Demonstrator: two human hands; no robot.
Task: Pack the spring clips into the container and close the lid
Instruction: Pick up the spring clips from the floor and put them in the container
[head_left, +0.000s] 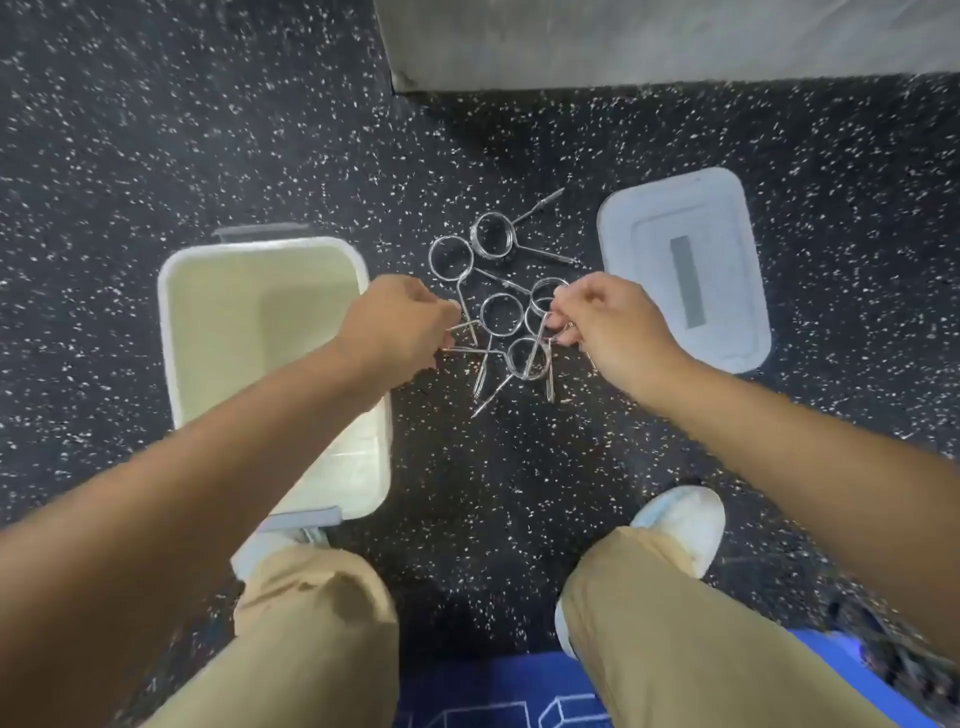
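Several shiny metal spring clips (501, 312) lie in a loose pile on the speckled black floor between my hands. My left hand (400, 325) is closed on the wire handles of a clip at the pile's left side. At the pile's right side, my right hand (605, 325) pinches the handles of another clip. The open white container (174, 332) stands on the floor to the left, partly under my left forearm, and looks empty where its inside shows. Its white lid (727, 208) lies flat on the floor to the right of the pile.
A grey concrete block or wall base (649, 47) rises at the top. My two legs in tan trousers and white shoes (680, 525) frame the bottom, with a blue patterned surface (498, 691) between them. The container's grey latches stick out at its near and far ends.
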